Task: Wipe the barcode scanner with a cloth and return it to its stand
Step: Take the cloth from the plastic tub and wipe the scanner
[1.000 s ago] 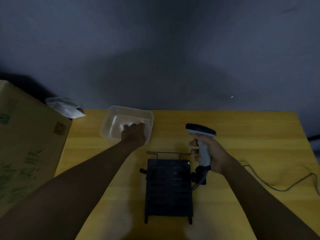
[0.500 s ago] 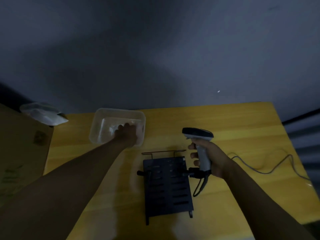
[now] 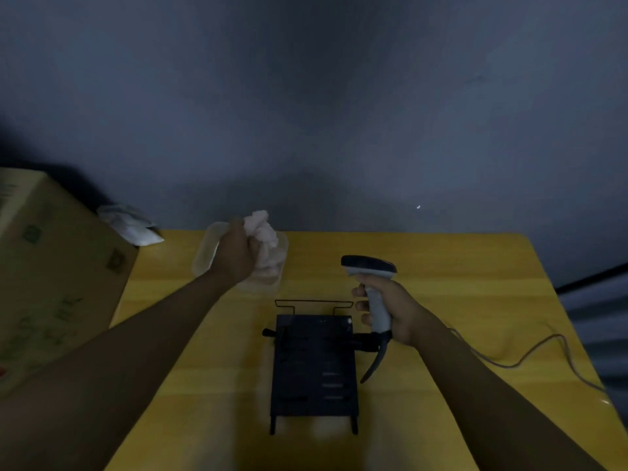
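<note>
tray (image 3: pixel 204 258) left-rear | stand (image 3: pixel 314 365) centre (on table (image 3: pixel 441 300)) | box (image 3: pixel 51 283) far-left

You see a yellow desk (image 3: pixel 441 266), a black stand (image 3: pixel 314 368), a grey-and-black scanner (image 3: pixel 368 266), a pale pinkish-white cloth (image 3: pixel 266 243) and a brown cardboard box (image 3: pixel 51 283).

Legible text: none that I can read. The cardboard box (image 3: pixel 57 287) on my left carries dark green printed marks and small square symbols on its side, all too blurred and dim to make out.
</note>
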